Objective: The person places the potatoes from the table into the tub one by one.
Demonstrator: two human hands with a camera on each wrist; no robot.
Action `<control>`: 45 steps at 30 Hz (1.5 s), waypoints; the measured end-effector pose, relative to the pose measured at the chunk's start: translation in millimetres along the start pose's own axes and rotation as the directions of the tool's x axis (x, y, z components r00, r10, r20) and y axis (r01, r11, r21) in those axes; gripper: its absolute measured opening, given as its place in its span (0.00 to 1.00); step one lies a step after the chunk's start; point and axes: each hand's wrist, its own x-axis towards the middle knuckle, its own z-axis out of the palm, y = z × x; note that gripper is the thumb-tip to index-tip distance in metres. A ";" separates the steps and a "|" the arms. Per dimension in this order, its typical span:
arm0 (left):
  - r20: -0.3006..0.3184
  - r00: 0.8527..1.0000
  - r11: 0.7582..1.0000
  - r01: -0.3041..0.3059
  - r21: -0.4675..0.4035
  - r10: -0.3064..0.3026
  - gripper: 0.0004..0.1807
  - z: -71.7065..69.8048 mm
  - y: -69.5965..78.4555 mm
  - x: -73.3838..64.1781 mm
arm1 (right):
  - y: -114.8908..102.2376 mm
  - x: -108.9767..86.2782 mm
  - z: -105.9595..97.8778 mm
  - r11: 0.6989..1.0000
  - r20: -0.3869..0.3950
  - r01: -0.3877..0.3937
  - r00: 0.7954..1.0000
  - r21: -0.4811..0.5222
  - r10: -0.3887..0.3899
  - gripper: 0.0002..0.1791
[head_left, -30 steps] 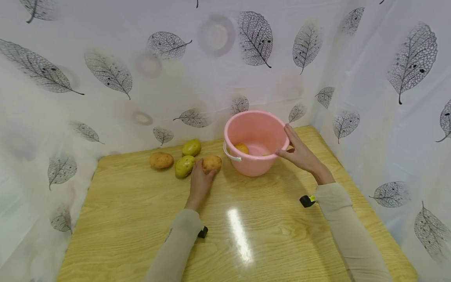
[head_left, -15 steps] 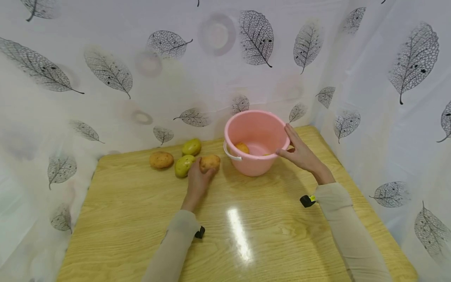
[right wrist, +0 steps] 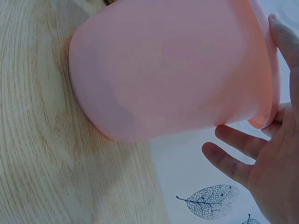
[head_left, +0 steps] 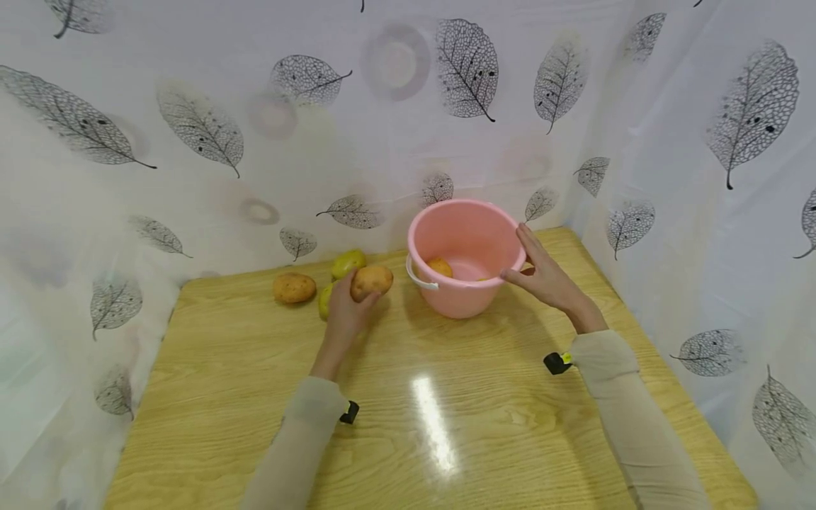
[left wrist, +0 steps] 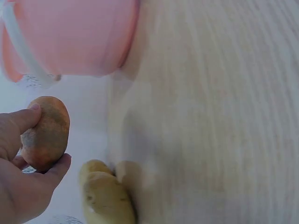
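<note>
My left hand (head_left: 347,309) pinches a brown potato (head_left: 372,282) between thumb and fingers. In the left wrist view, the potato (left wrist: 46,133) is up off the tabletop, apart from the bucket. Two yellow-green, potato-like pieces lie just behind it: the far one (head_left: 348,262) shows well, while the near one (head_left: 324,301) is partly covered by the hand. My right hand (head_left: 547,278) holds the right rim of a pink bucket (head_left: 455,301). In the right wrist view, some fingers of that hand (right wrist: 275,154) reach the rim and outer wall. A potato (head_left: 440,267) lies inside the bucket.
Another brown potato (head_left: 294,288) lies on the wooden table (head_left: 242,397) at the left. The bucket's white handle (head_left: 421,276) hangs on its left side. A leaf-patterned curtain (head_left: 382,142) stands along the table's back and right.
My left hand has lifted the brown potato from the table and moved it slightly left and up, partly covering the near yellow-green piece. My right hand and the bucket stay in place.
</note>
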 end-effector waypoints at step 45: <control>0.122 0.992 0.998 -0.016 -0.065 0.024 0.47 -95.5 98.2 0.8 | -2.6 -0.3 -0.6 1.000 0.012 0.021 1.000 0.003 -0.021 0.54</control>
